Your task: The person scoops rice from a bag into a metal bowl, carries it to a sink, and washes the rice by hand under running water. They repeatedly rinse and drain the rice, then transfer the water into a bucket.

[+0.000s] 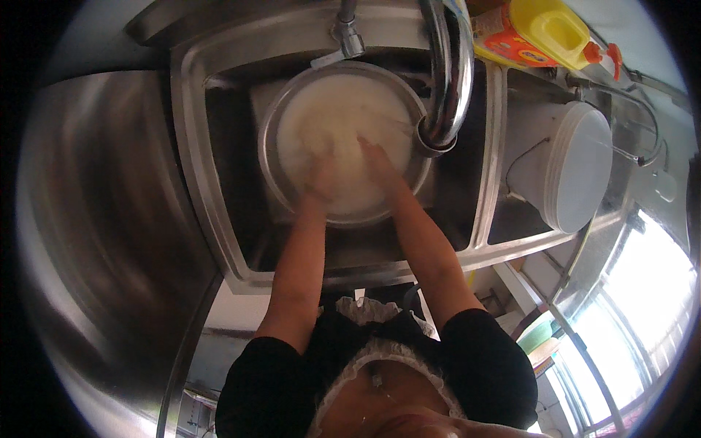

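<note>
A round metal basin [270,180] stands in the sink, filled with cloudy, whitish water [350,98]. My left hand [321,174] is sunk in it past the wrist at the near left, its fingers hidden by the murk. To the right, my right hand [379,162] also dips into the water. Part of its thumb side shows near the surface, while the other fingers are lost below. Whether either hand grips anything under the surface cannot be seen. What lies at the basin's bottom is hidden too.
A thick chrome faucet [452,76] curves down over the basin's right rim. A smaller tap [350,44] is at the back. The right sink compartment holds a white plastic bucket [528,159]. Behind it lies a yellow jug [547,30]. A metal worktop [109,219] borders the left.
</note>
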Demonstrator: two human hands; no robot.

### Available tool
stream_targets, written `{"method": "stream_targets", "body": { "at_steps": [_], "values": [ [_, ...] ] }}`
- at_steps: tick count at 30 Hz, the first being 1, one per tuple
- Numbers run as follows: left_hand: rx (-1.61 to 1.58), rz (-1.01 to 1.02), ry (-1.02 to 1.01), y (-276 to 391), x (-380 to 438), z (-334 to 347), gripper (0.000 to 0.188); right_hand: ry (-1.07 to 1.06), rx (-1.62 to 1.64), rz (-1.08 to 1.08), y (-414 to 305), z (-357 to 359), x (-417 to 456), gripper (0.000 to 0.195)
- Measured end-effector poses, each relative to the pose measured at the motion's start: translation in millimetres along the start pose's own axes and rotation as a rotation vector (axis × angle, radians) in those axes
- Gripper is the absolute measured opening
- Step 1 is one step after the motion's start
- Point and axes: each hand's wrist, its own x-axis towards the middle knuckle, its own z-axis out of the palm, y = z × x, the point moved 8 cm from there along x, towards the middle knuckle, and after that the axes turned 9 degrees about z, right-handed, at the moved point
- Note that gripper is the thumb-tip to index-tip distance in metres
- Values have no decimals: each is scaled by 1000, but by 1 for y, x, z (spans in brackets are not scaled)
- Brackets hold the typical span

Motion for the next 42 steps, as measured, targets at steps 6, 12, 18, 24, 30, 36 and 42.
{"method": "stream_targets", "body": {
  "at_steps": [6, 12, 18, 24, 30, 36, 42],
  "values": [
    [783, 299, -79, 24, 33, 19, 48, 468, 211, 47, -109, -38, 9, 40],
    [566, 70, -74, 97, 47, 34, 43, 25, -445, 161, -117, -57, 8, 50],
    [1050, 423, -135, 117, 2, 16, 44, 72, -504, 130, -41, -62, -16, 63],
    [321, -132, 107, 1, -29, -37, 56, 115, 40, 641, 63, -29, -30, 72],
    [727, 243, 82, -72, -6, -55, 48, 73, -19, -226, -25, 8, -37, 60],
    [471, 431, 133, -18, -10, -8, 27, 121, 416, 299, -39, 7, 15, 38],
    [856, 321, 201, 66, 7, -1, 24, 108, -131, 160, -155, -45, -1, 26]
  ]
}}
